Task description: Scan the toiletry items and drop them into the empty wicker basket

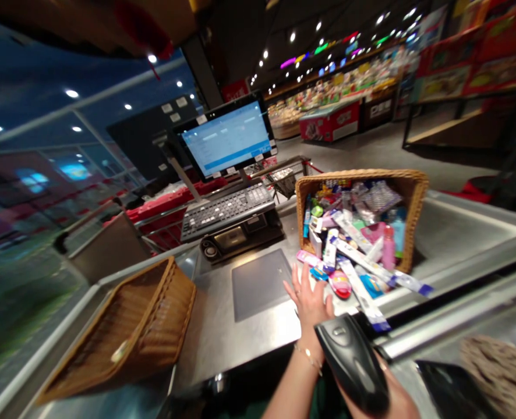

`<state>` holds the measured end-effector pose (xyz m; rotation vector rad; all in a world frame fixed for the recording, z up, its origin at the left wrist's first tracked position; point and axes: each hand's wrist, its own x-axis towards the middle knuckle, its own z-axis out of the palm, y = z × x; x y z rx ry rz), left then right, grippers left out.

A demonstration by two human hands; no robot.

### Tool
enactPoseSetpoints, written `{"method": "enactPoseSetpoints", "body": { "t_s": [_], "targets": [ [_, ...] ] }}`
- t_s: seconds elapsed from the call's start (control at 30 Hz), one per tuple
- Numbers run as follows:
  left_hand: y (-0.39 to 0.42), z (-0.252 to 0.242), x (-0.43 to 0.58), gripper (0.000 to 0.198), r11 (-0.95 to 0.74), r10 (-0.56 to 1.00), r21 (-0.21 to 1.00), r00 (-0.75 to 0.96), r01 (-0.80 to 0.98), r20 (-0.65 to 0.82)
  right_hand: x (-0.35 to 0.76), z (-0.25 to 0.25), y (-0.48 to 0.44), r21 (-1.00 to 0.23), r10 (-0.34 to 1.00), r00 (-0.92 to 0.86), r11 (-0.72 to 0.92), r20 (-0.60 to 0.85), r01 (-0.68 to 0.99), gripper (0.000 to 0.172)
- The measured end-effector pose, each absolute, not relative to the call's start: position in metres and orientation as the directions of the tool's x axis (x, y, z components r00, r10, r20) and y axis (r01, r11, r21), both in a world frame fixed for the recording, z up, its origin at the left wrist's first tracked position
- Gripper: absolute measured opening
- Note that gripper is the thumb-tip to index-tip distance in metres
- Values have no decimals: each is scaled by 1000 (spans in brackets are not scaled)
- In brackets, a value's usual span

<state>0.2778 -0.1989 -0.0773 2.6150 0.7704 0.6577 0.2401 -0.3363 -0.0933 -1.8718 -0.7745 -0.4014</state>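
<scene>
Left hand (pixel 310 299) flat over the brushed steel desk (pixel 223 343), fingers (pixel 293 291) spread wide, holding nothing, tips just beside the spilled pile of small colourful packets (pixel 363 279). The pile runs out of a woven wicker basket tipped on its side (pixel 410 186), ahead and right. Right hand (pixel 400 398), mostly hidden, fingers wrapped round a black handheld barcode scanner (pixel 354 361). Second, empty wicker basket (pixel 131 331) lies far left. Grey keyboard (pixel 227 209) and lit monitor (pixel 227 139) behind.
</scene>
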Motion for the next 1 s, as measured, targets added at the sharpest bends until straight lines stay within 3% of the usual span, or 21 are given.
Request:
{"method": "enactPoseSetpoints", "body": {
  "t_s": [0.03, 0.2, 0.5, 0.8, 1.0],
  "targets": [
    [-199, -78, 279, 32, -803, 566, 427, 756, 416, 329, 240, -93, -336, -672, 359, 714, -258, 601, 694, 46],
    [-202, -80, 285, 28, -833, 527, 378, 787, 404, 322, 236, -91, -333, -789, 235, 829, -262, 507, 556, 47],
    [-207, -73, 292, 30, -860, 470, 356, 837, 364, 280, 236, -87, -334, -813, 168, 870, -309, 464, 493, 49],
    [-207, -75, 310, 32, -919, 354, 288, 888, 271, 295, 253, -91, -351, -644, 329, 748, -379, 577, 664, 44],
    [-211, -87, 319, 37, -943, 292, 247, 907, 221, 302, 256, -101, -354, -637, 363, 751, -397, 552, 661, 43]
  ]
}}
